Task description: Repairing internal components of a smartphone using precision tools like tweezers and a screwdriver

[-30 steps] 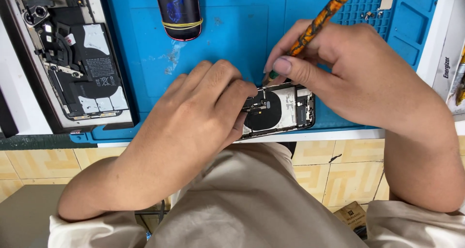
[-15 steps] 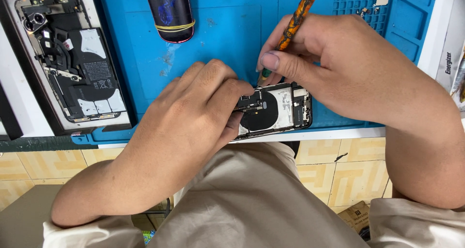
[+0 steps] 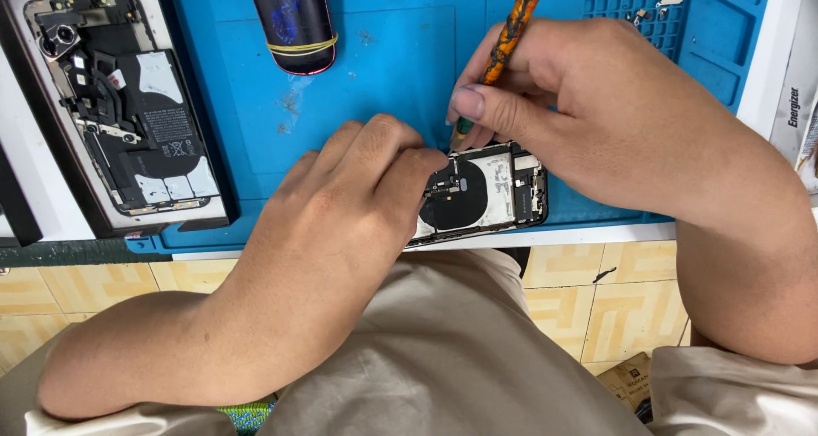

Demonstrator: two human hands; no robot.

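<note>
Pinning the opened phone [image 3: 486,193] flat at the near edge of the blue repair mat [image 3: 383,70] with the left hand [image 3: 341,223], fingers pressed down on its left part to stop any sliding. Gripping an orange-mottled screwdriver [image 3: 509,31] pen-style in the right hand [image 3: 613,112], fingers closed round it, tip meeting the phone's top edge. Lying apart on the desk: a second opened phone [image 3: 119,112] and a dark cylinder [image 3: 294,19].

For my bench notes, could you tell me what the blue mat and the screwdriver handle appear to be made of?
Blue mat: likely silicone or rubber, matte, with moulded compartments. Screwdriver handle: probably glossy plastic or resin, given its orange-and-dark marbling.
</note>
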